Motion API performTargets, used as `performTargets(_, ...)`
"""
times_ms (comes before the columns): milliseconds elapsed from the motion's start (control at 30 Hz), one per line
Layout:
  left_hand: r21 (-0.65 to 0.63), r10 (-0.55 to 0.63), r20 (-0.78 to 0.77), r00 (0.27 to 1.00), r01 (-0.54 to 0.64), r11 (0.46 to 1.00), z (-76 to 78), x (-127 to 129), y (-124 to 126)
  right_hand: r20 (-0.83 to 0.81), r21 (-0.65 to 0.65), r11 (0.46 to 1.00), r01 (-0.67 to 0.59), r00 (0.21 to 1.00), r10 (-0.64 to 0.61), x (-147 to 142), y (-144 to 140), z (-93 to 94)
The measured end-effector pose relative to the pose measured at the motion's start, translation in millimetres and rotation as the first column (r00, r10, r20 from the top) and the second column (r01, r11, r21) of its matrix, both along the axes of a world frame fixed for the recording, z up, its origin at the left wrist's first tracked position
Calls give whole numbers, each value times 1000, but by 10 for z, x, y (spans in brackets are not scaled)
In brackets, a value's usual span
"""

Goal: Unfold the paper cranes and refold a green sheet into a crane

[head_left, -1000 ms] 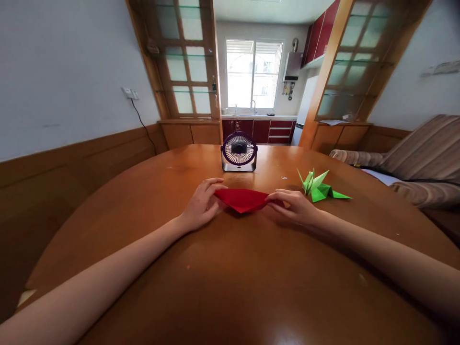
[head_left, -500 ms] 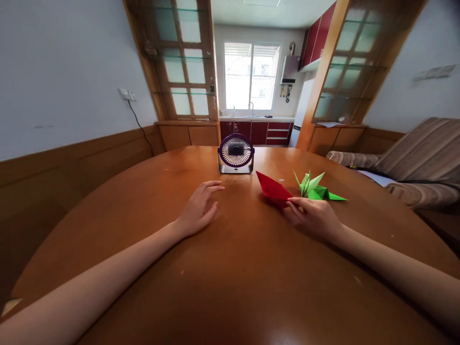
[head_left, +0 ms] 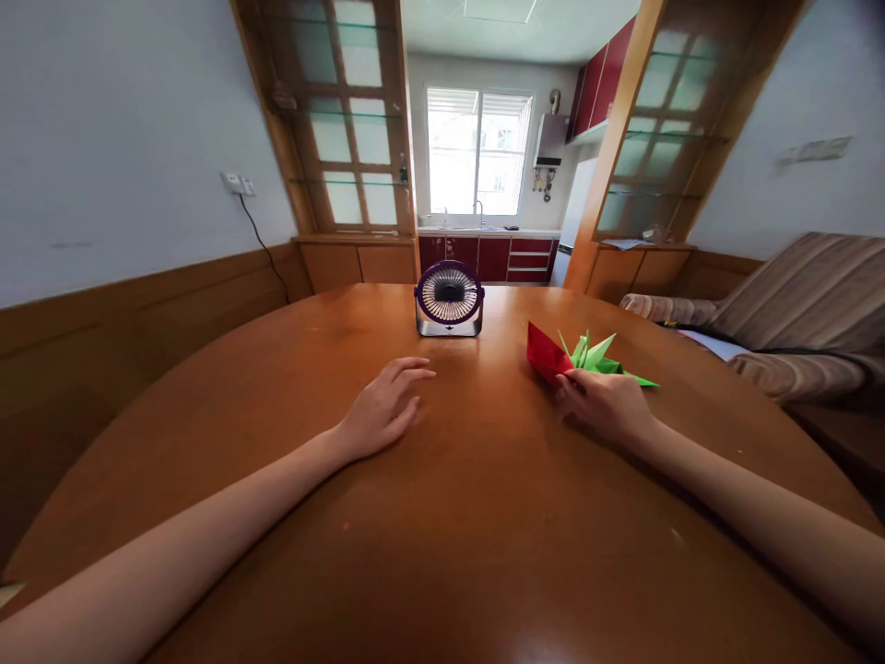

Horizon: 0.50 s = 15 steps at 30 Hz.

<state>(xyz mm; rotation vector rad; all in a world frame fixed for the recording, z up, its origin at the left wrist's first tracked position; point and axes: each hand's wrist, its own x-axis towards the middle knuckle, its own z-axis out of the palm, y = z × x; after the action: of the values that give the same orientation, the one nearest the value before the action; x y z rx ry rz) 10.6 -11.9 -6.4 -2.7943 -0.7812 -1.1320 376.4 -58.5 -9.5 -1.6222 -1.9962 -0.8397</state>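
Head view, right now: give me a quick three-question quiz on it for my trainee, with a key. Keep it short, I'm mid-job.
1. Multiple choice: which of the person's hands holds the folded red paper? A) left B) right C) both
2. Fill in: seen from the camera, the green origami lies to the ____ of the desk fan.
3. True or false: the left hand is gripping the desk fan.

Key
1. B, the right hand
2. right
3. False; the left hand is apart from the fan and holds nothing.
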Motion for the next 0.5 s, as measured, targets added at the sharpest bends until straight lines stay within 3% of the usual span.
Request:
performTargets(300, -4, -6, -12, 1000, 6, 1000, 15, 10, -7, -37, 51, 999, -18, 999, 20, -28, 5, 13)
performTargets(500, -3, -13, -4, 1000, 13, 1000, 10, 9, -8, -59, 8, 998, -64, 996, 64, -20, -9, 35)
